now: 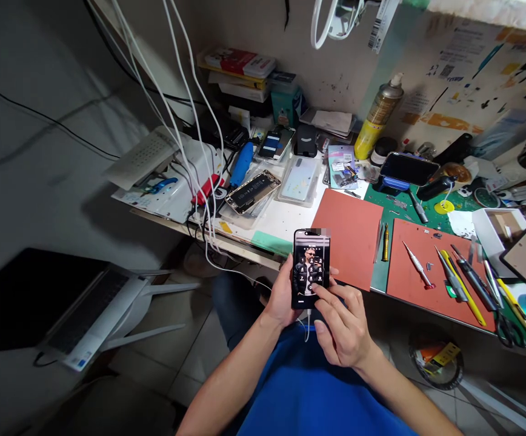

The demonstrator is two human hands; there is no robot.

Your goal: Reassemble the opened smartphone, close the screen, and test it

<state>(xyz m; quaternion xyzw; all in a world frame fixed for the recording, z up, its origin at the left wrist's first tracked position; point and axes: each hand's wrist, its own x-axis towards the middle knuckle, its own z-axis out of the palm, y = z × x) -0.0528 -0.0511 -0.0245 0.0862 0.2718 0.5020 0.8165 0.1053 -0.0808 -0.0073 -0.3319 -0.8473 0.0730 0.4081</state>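
Note:
My left hand [282,298] is wrapped round a smartphone [303,272], held upright in front of the bench edge. Its lit screen shows a number keypad over a picture of a person. A white charging cable [308,330] runs from the phone's bottom end. My right hand [345,324] holds nothing; its index fingertip is at the lower part of the screen, thumb and fingers apart. Whether the fingertip presses the glass I cannot tell. Just beyond the phone lies a reddish-brown mat [349,236] on the bench.
To the right, a second mat [445,303] carries screwdrivers, pry tools and tweezers, with scissors [509,330] at the edge. An opened phone [253,191], a spray can [378,118] and a propped phone [409,169] stand farther back. White cables [194,109] hang at left; a laptop [81,315] is below.

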